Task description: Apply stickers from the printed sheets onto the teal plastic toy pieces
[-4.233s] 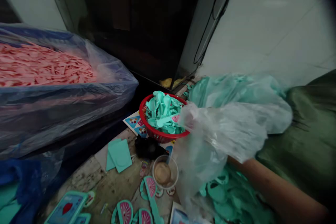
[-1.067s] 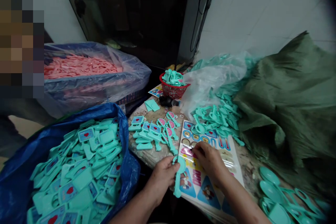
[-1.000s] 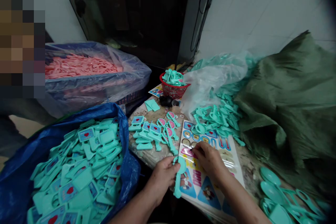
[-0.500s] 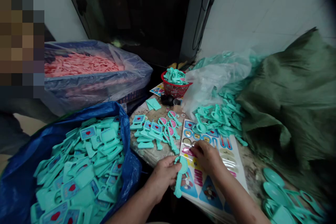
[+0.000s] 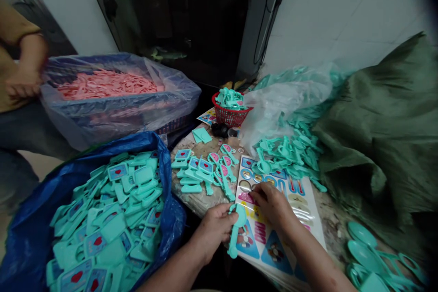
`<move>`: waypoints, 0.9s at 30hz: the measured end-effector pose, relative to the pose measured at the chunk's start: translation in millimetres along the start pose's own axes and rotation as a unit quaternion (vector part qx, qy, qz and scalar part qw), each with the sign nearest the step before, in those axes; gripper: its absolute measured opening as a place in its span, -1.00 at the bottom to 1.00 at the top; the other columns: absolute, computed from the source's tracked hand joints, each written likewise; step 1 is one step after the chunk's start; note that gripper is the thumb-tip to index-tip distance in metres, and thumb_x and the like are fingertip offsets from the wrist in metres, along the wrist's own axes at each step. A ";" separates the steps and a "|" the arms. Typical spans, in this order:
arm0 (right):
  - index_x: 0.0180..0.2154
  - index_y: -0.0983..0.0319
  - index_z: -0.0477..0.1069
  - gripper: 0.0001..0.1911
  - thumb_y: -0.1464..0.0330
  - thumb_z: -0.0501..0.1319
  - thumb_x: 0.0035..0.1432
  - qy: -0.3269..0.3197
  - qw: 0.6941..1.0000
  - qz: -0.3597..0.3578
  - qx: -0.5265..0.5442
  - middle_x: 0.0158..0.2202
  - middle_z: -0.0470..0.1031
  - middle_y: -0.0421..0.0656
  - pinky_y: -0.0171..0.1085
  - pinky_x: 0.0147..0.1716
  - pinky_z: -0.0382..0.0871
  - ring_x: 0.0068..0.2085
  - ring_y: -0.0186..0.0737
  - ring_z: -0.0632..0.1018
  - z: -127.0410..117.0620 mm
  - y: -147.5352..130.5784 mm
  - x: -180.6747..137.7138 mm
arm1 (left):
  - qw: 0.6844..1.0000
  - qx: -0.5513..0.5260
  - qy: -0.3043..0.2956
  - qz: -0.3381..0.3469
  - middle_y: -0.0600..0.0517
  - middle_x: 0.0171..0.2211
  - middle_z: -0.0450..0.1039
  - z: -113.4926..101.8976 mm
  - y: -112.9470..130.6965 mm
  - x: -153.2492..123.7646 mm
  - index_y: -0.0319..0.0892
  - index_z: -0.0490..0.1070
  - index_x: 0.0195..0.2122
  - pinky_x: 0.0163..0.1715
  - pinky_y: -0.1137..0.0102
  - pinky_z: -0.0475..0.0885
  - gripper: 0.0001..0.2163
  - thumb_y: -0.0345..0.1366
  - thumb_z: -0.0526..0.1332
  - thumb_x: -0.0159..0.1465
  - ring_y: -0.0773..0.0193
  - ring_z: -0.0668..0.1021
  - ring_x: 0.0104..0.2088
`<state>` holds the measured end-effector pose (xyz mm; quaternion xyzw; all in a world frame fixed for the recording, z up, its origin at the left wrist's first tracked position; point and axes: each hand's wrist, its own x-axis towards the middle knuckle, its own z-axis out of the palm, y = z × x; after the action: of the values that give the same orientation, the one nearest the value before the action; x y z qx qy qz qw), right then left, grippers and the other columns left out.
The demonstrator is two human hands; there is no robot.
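Entry: teal paddle piece [image 5: 235, 236], at the near table edge, 6 o'clock. The left hand [image 5: 214, 230] is closed round its round head, with the handle pointing toward the wearer. The right hand [image 5: 273, 204] is at 3 o'clock of the piece, its fingertips [image 5: 255, 190] bunched down on the sticker sheet [image 5: 303, 200]; whether a sticker is pinched between them is too small to tell. Step, as judged: picking a sticker off the sheet for the held piece. A clean lift calls for a nail under one edge and a flat sheet. Stickered pieces [image 5: 205, 171] lie at 11 o'clock, and the blue bag [image 5: 20, 237] is at 9 o'clock.
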<state>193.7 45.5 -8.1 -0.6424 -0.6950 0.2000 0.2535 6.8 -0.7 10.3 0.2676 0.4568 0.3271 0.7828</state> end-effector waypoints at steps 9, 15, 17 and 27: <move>-0.55 0.18 0.30 -0.81 0.21 0.16 -0.02 -0.025 0.998 0.045 0.021 -0.61 0.38 -0.25 -0.34 -0.54 0.21 -0.55 -0.29 0.38 -7.0 -8.5 2.8 | 1.000 0.000 0.003 0.003 -0.05 -0.39 0.51 -0.7 -2.6 0.5 -0.26 0.40 -0.16 -0.31 0.24 0.48 -0.52 -0.10 0.35 -0.06 0.19 0.57 -0.41; -0.51 0.19 0.31 -0.85 0.27 0.10 0.00 -0.001 1.000 0.018 0.003 -0.50 0.41 -0.17 -0.27 -0.42 0.22 -0.42 -0.20 0.41 -9.0 -3.8 2.6 | 1.000 0.001 0.003 0.008 -0.05 -0.38 0.51 -1.1 -1.0 0.6 -0.27 0.39 -0.14 -0.32 0.25 0.48 -0.49 -0.10 0.36 -0.08 0.18 0.57 -0.40; -0.52 0.19 0.30 -0.86 0.29 0.10 0.00 -0.003 1.000 0.010 0.000 -0.50 0.40 -0.18 -0.27 -0.42 0.21 -0.42 -0.20 0.41 -6.0 -4.1 1.5 | 1.000 0.001 0.004 0.006 -0.05 -0.37 0.51 -1.0 -0.9 0.6 -0.27 0.39 -0.13 -0.31 0.24 0.48 -0.48 -0.09 0.36 -0.08 0.17 0.57 -0.39; -0.52 0.18 0.27 -0.85 0.27 0.11 0.03 -0.010 1.000 0.014 0.008 -0.51 0.39 -0.19 -0.29 -0.45 0.19 -0.45 -0.22 0.39 0.2 -7.3 -0.1 | 1.000 0.003 0.008 0.001 -0.02 -0.39 0.50 1.5 -0.8 -1.4 -0.24 0.40 -0.16 -0.36 0.29 0.48 -0.47 -0.07 0.37 -0.13 0.21 0.56 -0.41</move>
<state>187.9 44.7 -3.9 -0.6481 -0.6867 0.2153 0.2492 7.9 -2.5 11.2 0.2679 0.4639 0.3283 0.7780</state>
